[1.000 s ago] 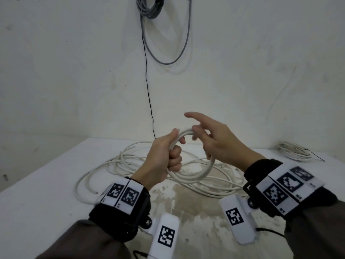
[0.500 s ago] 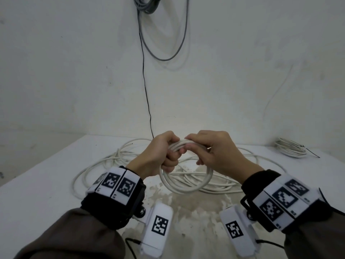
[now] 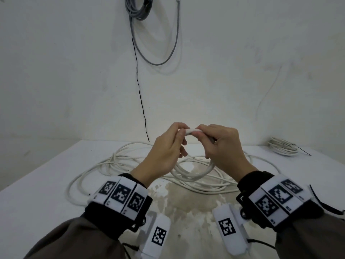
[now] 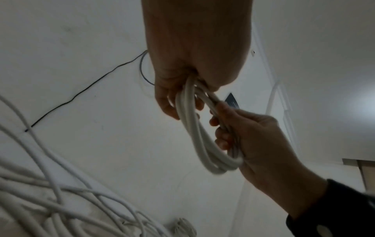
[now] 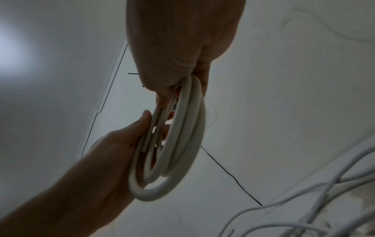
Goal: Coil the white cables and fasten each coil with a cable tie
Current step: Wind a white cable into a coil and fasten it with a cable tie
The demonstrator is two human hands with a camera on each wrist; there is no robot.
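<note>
While a small coil of white cable is held up above the white table, it is gripped from both sides: the left hand is curled round the coil's left part, and the right hand is curled round its right part, with the top of the loop pinched between the two hands at their fingertips. From the left wrist view, several turns of the coil can be seen running out of the closed left hand and into the closed right hand. From the right wrist view, the same turns are seen bunched together, clamped at the top by the right hand and held along one side by the left hand. The lower arc of the coil hangs free between the wrists, just above a loose tangle of white cable spread over the table behind and beneath the hands. A second, smaller bundle of white cable lies well apart at the far right of the table. On the wall behind, a grey cable coil is hung, and a thin black wire runs down to the table edge. Whether any cable tie is on the held coil cannot be told.
</note>
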